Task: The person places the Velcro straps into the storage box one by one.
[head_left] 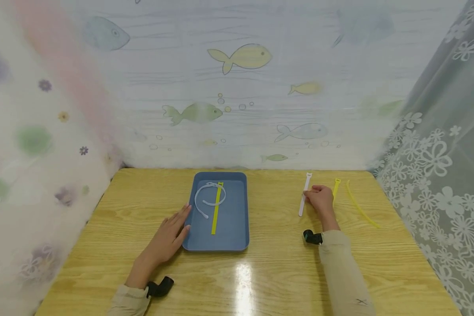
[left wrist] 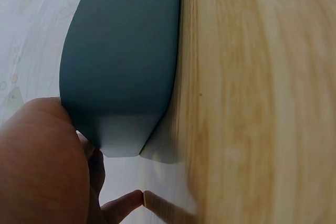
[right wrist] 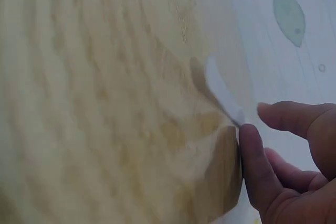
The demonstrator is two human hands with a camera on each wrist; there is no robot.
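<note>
Wooden table [head_left: 276,272]: runs left to right across the near scene, backed by a fish-patterned wall [head_left: 237,79] at the far edge.

Blue tray [head_left: 232,219]: sits left of centre on the table. Inside it lie a curled white tie [head_left: 205,193] and a straight yellow strip [head_left: 216,208], the strip crossing the curl.

Left hand [head_left: 169,237]: lies flat on the table, fingers straight, fingertips pressed against the tray's left wall near its near corner. The left wrist view confirms contact with the tray's outer side [left wrist: 121,56]. It holds nothing.

Right hand [head_left: 320,199]: rests on the table right of centre, well apart from the tray. Fingers are curled, and thumb and forefinger pinch a white cable tie [head_left: 304,199] about midway along its length. The tie lies flat, running from near to far, directly left of the knuckles. The right wrist view shows the tie [right wrist: 220,90] meeting the fingertips [right wrist: 249,145].

Two yellow cable ties: one [head_left: 335,188] just right of the right hand, another [head_left: 361,206] further right, neither touched.
</note>
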